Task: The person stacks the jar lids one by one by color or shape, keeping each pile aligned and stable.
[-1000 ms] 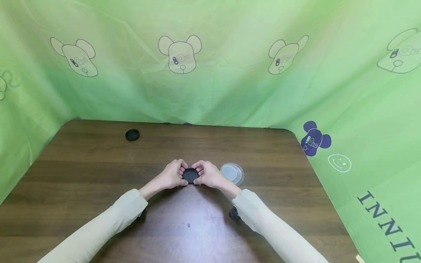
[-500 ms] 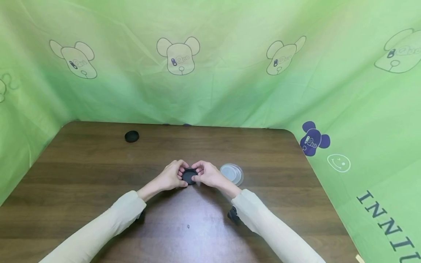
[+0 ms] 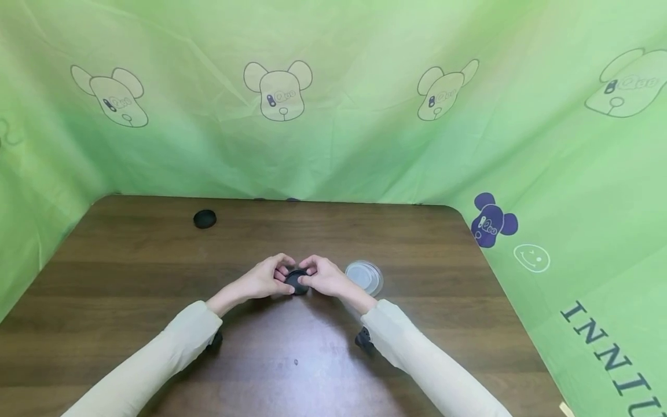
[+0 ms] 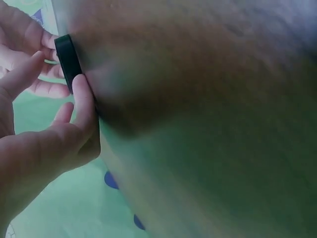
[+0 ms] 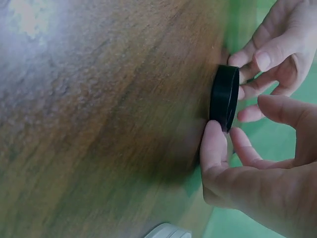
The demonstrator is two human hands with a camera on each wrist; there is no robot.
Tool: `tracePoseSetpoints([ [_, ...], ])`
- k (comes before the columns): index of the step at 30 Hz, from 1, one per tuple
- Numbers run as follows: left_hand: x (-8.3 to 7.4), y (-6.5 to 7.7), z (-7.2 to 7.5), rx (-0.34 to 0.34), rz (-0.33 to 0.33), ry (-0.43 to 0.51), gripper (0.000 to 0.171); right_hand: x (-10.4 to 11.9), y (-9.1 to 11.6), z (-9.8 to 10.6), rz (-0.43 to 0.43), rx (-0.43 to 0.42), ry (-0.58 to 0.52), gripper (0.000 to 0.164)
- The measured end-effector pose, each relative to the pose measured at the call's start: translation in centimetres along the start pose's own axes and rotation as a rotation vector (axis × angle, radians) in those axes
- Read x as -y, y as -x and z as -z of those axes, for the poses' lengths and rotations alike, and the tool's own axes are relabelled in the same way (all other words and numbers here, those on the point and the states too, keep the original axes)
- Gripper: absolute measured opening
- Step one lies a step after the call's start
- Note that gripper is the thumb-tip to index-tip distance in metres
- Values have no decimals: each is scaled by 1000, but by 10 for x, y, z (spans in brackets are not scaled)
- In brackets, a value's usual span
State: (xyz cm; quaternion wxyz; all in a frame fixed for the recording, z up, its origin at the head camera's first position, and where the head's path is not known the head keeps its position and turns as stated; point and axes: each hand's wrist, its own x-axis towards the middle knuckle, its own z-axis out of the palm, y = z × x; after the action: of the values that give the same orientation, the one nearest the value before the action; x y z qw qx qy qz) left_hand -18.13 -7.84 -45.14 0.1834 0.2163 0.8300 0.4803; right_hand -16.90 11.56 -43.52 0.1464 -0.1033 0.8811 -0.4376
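Observation:
Both hands meet over a round black lid (image 3: 297, 282) near the middle of the wooden table. It looks shallow, with a raised rim, and lies flat at or just above the tabletop. My left hand (image 3: 264, 278) holds its left side, thumb at the near edge and fingers toward the far edge. From the right, my right hand (image 3: 325, 278) grips the rim, its thumb reaching over the top. In the right wrist view, a right fingertip touches the side wall of the black lid (image 5: 224, 99). Fingers partly hide the lid in the head view.
Just right of my right hand lies a clear round plastic lid or dish (image 3: 363, 278). A second round black lid (image 3: 205, 219) sits at the back left of the table (image 3: 417, 243). Green printed cloth (image 3: 333, 162) hangs around the table's back and sides.
My right thumb has moved inward over the black lid, covering more of it. Both hands and the lid have shifted only slightly; the whole head view has drifted a little.

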Motion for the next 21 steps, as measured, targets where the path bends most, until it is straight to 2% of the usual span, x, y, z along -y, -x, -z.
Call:
tracePoseSetpoints([
  [2,2,2,3,18,-2,-4,54,-1,-1,0,5,4,7,32],
  [3,2,3,5,22,0,-14,54,-8,-5,-1,35,0,20,31],
  [7,6,9,12,43,10,-26,51,-8,-5,0,43,-10,48,31],
  [12,12,16,24,82,41,74,44,3,-2,0,-1,-14,67,32],
  [15,16,19,31,104,35,128,44,7,-3,-1,-14,-13,86,33],
  [21,21,25,46,98,18,134,49,9,-7,0,2,1,126,33],
])
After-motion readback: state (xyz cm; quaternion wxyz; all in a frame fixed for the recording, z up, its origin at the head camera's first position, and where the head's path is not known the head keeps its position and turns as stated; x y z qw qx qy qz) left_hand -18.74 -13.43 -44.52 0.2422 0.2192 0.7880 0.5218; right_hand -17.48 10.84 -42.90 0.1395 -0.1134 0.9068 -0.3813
